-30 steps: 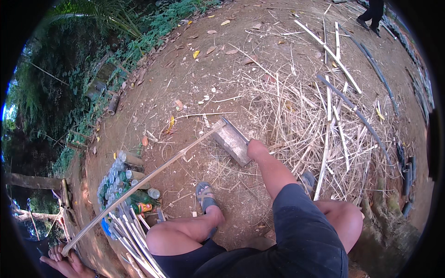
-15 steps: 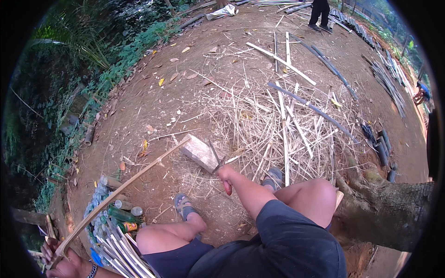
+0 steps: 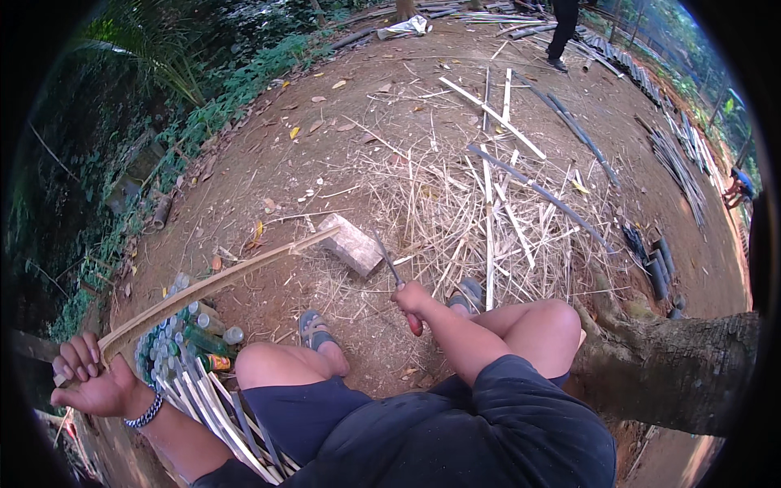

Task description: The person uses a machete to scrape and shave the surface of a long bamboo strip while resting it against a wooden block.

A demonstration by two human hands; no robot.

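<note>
Curling its fingers around one end, the left hand (image 3: 99, 381) holds a wooden strip (image 3: 203, 287), which stretches beyond them to a block (image 3: 358, 248). The right hand (image 3: 413, 298) wraps its fingers around a knife (image 3: 388, 259), which points ahead of them.

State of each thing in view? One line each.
Left hand: closed on long strip
Right hand: closed on knife
Long strip: far end over wooden block
Knife: blade apart from long strip
Wooden block: lying on ground
Shavings: scattered
Bottles: heaped
Sandals: worn
Bracelet: worn
</note>
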